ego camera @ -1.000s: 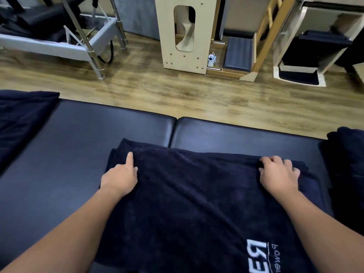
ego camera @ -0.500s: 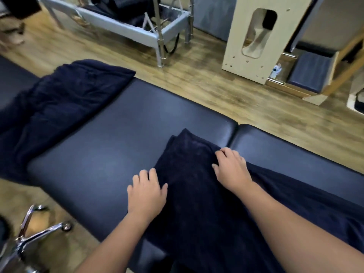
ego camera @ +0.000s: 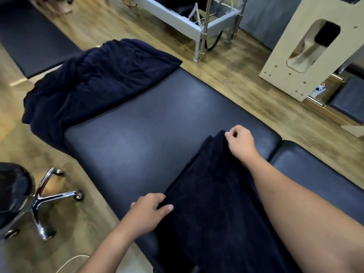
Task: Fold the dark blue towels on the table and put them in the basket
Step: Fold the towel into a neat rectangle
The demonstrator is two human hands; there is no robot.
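Dark blue towel (ego camera: 216,203) on padded table (ego camera: 157,123); left hand (ego camera: 149,211) pinches near corner; right hand (ego camera: 241,140) pinches far corner; spare towel (ego camera: 94,83) at table end.

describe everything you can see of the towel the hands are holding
The towel is dark blue, thick and plush-looking, already folded into layers that show along its left edge. It lies on the padded table, running off the frame's bottom. The left hand grips its near left corner, thumb on top; the right hand pinches its far corner. The right forearm crosses above it.
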